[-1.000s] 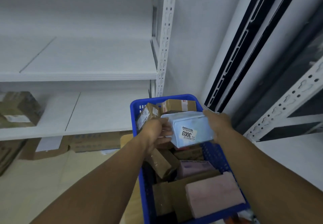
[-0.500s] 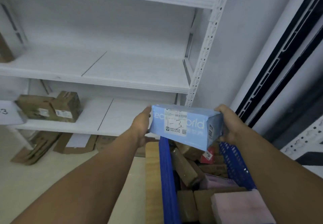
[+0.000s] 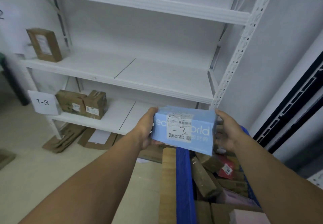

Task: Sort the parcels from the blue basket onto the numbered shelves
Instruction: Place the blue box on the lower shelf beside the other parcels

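Observation:
I hold a light blue parcel (image 3: 183, 130) between both hands, above the far end of the blue basket (image 3: 184, 180). Its white label has "1-3" handwritten on it. My left hand (image 3: 146, 129) grips its left end, thumb on top and fingers under it. My right hand (image 3: 226, 133) grips its right end. The basket holds several brown, pink and red parcels. To the left, a white sign reading "1-3" (image 3: 43, 102) hangs on the low shelf (image 3: 111, 117), where two brown parcels (image 3: 82, 104) stand.
The white shelf rack has a middle shelf (image 3: 157, 77) with one brown parcel (image 3: 44, 44) at its left end. Flattened cardboard (image 3: 66, 139) lies on the floor under the low shelf. A perforated white upright (image 3: 239, 52) and a dark frame (image 3: 293, 101) stand to the right.
The view has swung up and left from the basket to the shelves. The blue parcel has been lifted out and turned, so its "1-3" label faces me.

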